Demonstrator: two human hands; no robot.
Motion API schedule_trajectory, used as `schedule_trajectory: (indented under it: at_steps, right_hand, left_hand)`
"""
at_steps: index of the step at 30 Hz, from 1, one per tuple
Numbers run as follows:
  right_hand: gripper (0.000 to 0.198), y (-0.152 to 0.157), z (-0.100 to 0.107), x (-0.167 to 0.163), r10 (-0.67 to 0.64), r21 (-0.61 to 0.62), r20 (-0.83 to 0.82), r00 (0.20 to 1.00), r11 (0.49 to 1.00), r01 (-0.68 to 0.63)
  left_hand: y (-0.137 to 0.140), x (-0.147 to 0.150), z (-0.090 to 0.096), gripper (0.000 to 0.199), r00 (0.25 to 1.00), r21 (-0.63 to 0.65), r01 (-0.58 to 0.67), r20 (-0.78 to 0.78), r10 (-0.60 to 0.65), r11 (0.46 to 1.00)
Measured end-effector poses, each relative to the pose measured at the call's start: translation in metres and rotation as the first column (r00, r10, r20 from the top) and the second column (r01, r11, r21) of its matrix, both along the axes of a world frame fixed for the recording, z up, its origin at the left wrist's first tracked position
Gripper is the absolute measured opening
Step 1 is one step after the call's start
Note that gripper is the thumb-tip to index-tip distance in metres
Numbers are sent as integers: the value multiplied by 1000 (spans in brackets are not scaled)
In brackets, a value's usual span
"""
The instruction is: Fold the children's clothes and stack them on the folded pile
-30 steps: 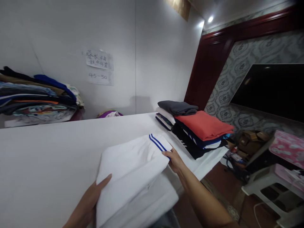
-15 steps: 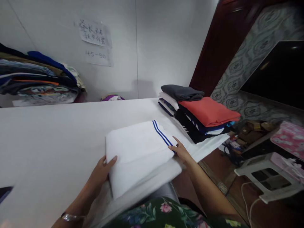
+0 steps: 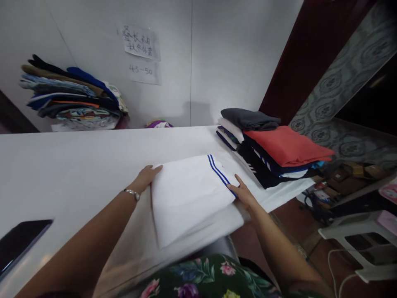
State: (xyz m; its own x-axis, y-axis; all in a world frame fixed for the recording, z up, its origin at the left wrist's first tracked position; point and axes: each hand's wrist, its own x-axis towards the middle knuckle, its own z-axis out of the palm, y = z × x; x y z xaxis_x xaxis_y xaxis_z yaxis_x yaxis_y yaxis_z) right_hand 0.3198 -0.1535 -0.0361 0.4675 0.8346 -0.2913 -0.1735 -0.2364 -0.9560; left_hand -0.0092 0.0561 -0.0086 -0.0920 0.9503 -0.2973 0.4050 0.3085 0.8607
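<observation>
A white folded garment (image 3: 192, 190) with two blue stripes along its right side lies at the near edge of the white table. My left hand (image 3: 149, 176) grips its far left corner, the thumb on top and the other fingers partly hidden. At the striped right edge, my right hand (image 3: 243, 194) pinches the cloth, its thumb over the stripes and the index finger lifted off a little. The garment's near side hangs toward my body and is blurred by motion.
Folded clothes, a coral one (image 3: 288, 145) among them, are stacked on the table's right. Another clothes pile (image 3: 80, 95) lies at the back left. A dark phone-like device (image 3: 23, 240) rests at front left. A white plastic stool (image 3: 359, 240) stands lower right.
My left hand has moved from the garment's left side up to its far left corner. My right hand keeps its hold at the striped edge. The view has turned left.
</observation>
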Motion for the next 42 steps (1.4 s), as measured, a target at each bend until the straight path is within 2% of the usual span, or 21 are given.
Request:
schedule_trajectory:
  at_steps: [4, 9, 12, 15, 17, 19, 21, 22, 24, 25, 27, 30, 33, 36, 39, 42]
  right_hand:
    - [91, 29, 11, 16, 36, 119, -23, 999, 992, -33]
    - [78, 94, 38, 61, -31, 295, 175, 984, 955, -23]
    - [75, 127, 37, 78, -168, 233, 277, 946, 967, 103]
    - [71, 134, 21, 79, -282, 109, 311, 908, 959, 261]
    - [67, 120, 8, 73, -320, 92, 321, 891, 947, 307]
    - [59, 92, -2, 62, -372, 134, 297, 879, 928, 347]
    - [52, 54, -9, 43, -396, 171, 190, 898, 914, 367]
    - [50, 33, -11, 31, -363, 156, 98, 927, 925, 346]
    - [48, -7, -13, 4, -137, 67, -104, 985, 987, 144]
    - [45, -23, -13, -10, -22, 11, -180, 983, 1000, 25]
    - [40, -47, -12, -34, 137, -34, -273, 952, 988, -152]
    - [38, -59, -7, -53, 235, -42, -297, 925, 965, -259]
    - [40, -55, 0, -56, 307, -63, -271, 912, 940, -335]
    - [45, -53, 6, -58, 288, -24, -253, 924, 952, -304]
    - [51, -58, 4, -64, 275, 9, -284, 919, 959, -285]
    - [59, -62, -2, -68, 409, -37, -302, 861, 898, -439]
  left_hand:
    - [7, 7, -2, 57, 992, 1, 16, 127, -16, 1000]
    - [-10, 15, -17, 51, 981, 22, 9, 193, -13, 1000]
    - [-20, 27, -25, 51, 983, 29, 21, 184, -26, 999]
    - [-24, 32, -27, 51, 986, 40, 48, 158, -54, 998]
    - [-24, 29, -24, 48, 986, 42, 75, 148, -81, 996]
    - [-23, 24, -20, 47, 979, 15, 108, 172, -109, 994]
    - [-21, 17, -16, 50, 965, -34, 158, 217, -147, 987]
    - [-20, 15, -14, 51, 958, -60, 187, 232, -168, 981]
    - [-17, 12, -12, 51, 949, -92, 240, 234, -214, 966]
    - [-16, 11, -11, 51, 946, -99, 259, 227, -231, 961]
    - [-13, 11, -11, 49, 940, -103, 287, 223, -259, 952]
    - [-11, 14, -11, 46, 935, -115, 300, 231, -268, 947]
    - [-12, 16, -12, 37, 948, -131, 240, 246, -202, 962]
    - [-13, 18, -15, 30, 964, -101, 155, 234, -128, 983]
    - [-13, 21, -20, 28, 976, -52, 125, 186, -113, 991]
    - [-12, 22, -23, 26, 982, -14, 148, 119, -145, 989]
